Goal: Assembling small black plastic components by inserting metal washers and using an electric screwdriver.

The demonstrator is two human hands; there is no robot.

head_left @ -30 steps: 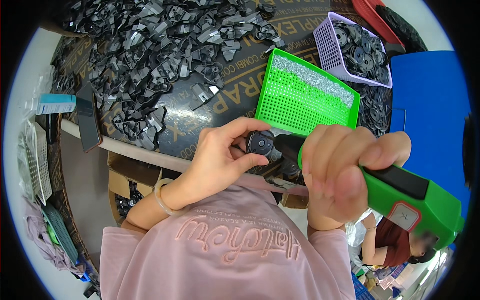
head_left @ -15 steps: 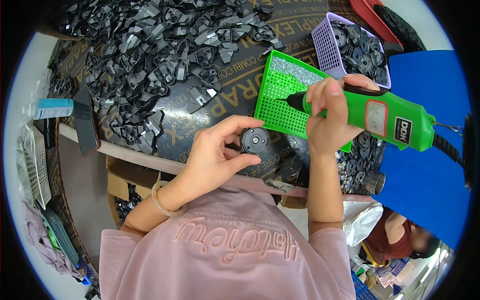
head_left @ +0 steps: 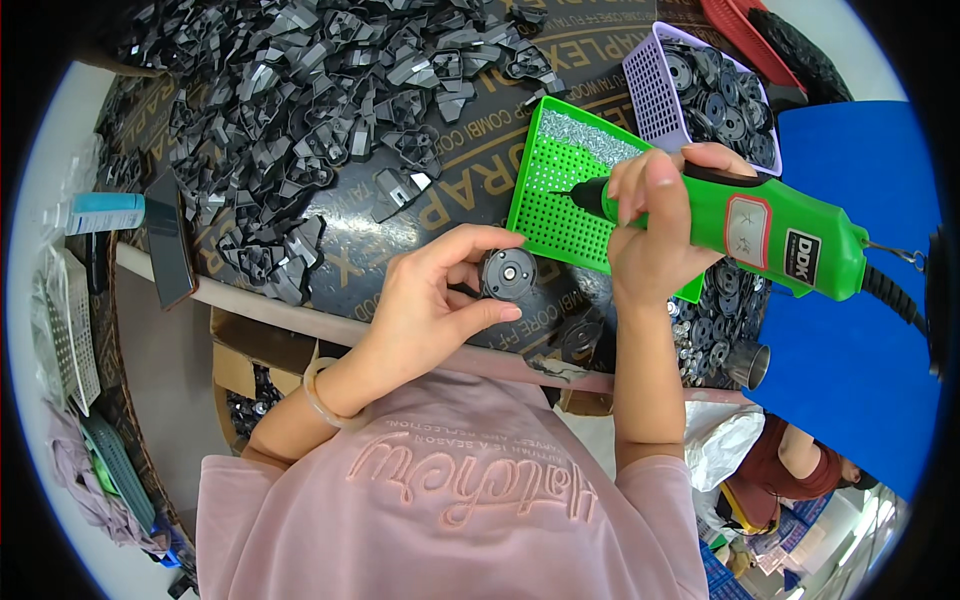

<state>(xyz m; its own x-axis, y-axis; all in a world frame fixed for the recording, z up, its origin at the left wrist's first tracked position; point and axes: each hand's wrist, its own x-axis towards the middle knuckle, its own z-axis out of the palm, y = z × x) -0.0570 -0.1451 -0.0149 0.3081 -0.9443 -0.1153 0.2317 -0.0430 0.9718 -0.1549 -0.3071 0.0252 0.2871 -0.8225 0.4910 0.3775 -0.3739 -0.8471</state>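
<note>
Driver [head_left: 800, 235] in my grip: bright green, black nose [head_left: 588, 197], pale label [head_left: 747, 228] edged in red. Round part [head_left: 509, 275] I'm pinching: black, small silvery centre. Tray [head_left: 560, 222]: vivid green, patterned with rows of holes; screws [head_left: 590, 140] in it silvery. Basket [head_left: 655, 95]: lilac, latticed sides; discs [head_left: 722, 112] inside black to dark grey. Tabletop [head_left: 450, 205]: near-black, lined and lettered in tan-gold. Heaped parts [head_left: 300, 110]: black, grey glints. My shirt [head_left: 440, 550]: dusty pink, lettering a close pink. My bangle [head_left: 318, 393]: milky white. Board [head_left: 860, 150]: plain blue.

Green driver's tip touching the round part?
No: the tip of the green driver is over the green tray, apart from the round part in the left hand.
</note>
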